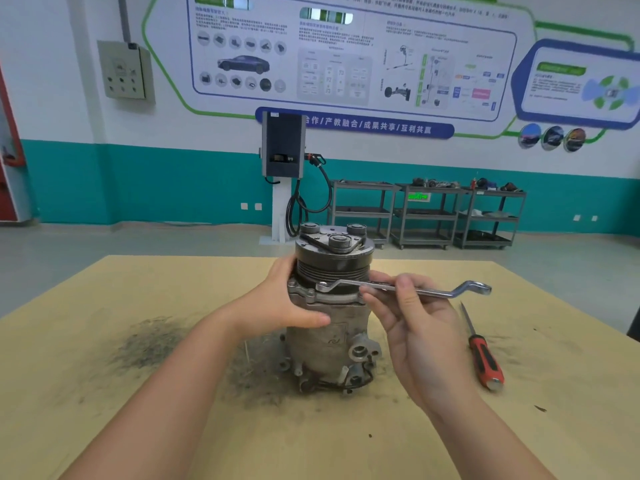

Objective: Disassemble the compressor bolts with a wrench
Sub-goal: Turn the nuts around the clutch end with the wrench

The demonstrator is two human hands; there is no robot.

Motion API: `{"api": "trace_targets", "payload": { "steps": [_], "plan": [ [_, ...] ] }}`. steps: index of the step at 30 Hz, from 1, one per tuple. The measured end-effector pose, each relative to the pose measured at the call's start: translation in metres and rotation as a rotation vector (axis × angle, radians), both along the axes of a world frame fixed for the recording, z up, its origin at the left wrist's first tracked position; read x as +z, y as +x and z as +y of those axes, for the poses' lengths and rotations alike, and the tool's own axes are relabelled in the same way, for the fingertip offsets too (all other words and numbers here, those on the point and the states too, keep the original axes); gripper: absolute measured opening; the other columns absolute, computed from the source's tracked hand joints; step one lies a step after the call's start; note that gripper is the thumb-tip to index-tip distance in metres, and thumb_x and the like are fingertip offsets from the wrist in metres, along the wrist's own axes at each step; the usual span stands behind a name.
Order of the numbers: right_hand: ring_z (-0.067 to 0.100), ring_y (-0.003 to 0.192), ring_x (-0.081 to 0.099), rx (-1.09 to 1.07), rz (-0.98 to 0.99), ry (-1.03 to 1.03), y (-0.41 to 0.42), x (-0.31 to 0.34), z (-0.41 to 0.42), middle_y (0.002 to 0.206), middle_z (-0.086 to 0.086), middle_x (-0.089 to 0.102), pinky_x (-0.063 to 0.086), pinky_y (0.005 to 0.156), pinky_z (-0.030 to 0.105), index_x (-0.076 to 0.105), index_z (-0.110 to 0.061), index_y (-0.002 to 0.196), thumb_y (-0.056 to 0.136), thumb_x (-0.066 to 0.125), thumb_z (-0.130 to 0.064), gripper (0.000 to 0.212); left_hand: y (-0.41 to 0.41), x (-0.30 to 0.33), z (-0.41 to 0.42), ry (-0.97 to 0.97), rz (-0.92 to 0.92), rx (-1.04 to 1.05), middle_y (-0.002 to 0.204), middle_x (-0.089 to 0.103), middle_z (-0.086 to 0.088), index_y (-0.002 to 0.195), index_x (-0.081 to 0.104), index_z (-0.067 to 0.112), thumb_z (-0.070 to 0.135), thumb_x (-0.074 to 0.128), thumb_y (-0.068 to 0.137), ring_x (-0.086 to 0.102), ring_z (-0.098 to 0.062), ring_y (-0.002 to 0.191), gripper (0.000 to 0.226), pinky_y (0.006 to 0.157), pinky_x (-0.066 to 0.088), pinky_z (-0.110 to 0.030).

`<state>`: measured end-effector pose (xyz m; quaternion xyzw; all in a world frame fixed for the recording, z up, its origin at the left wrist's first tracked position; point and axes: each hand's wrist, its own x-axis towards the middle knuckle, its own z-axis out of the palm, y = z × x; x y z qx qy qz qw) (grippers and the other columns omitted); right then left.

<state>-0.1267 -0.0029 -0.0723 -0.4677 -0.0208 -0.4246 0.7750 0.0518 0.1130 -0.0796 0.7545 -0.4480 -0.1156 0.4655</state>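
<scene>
A grey metal compressor point(330, 336) stands upright on the yellow table point(104, 393), its black pulley and clutch plate on top. My left hand point(277, 303) grips the housing just below the pulley, thumb across the front. My right hand point(412, 323) pinches the shaft of a silver ring wrench point(429, 291). The wrench lies nearly level, and its left ring end sits at a flange bolt point(320, 286) under the pulley. Its right ring end sticks out free to the right.
A red-and-black screwdriver point(483, 355) lies on the table to the right of my right hand. Dark grime stains the tabletop left of the compressor. Beyond the table stand a charging post point(282, 174) and several grey shelf carts point(426, 213) along the wall.
</scene>
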Motion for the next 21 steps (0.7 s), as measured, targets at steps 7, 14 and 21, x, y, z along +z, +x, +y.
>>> {"api": "trace_targets", "payload": {
  "steps": [7,14,21],
  "plan": [
    [0.023,0.076,0.071,-0.119,0.021,-0.025,-0.004,-0.003,-0.005,0.087,0.012,0.073,0.058,0.07,0.024,0.055,0.001,0.093,0.096,0.047,-0.011,0.015,-0.056,-0.03,-0.018,-0.183,-0.294,0.535,0.149,0.013,0.017,0.148,0.003,0.038,0.066,0.078,0.057,0.014,-0.01,0.137,0.121,0.117,0.02,-0.04],
    [0.018,0.066,0.069,-0.023,0.154,-0.041,-0.002,0.016,-0.028,0.076,0.009,0.073,0.057,0.063,0.023,0.059,0.001,0.083,0.103,0.039,-0.008,0.029,-0.072,-0.032,-0.032,-0.166,-0.362,0.72,0.153,0.013,-0.001,0.152,0.003,0.02,0.066,0.074,0.063,0.01,-0.013,0.13,0.123,0.115,0.021,-0.041],
    [0.02,0.066,0.069,0.096,0.167,0.09,0.003,0.013,-0.039,0.079,0.012,0.071,0.057,0.061,0.024,0.056,-0.002,0.083,0.101,0.042,-0.009,0.023,-0.075,-0.032,-0.031,-0.16,-0.375,0.732,0.154,0.016,-0.004,0.153,0.005,0.017,0.065,0.075,0.064,0.015,-0.021,0.135,0.123,0.115,0.022,-0.041]
  ]
}}
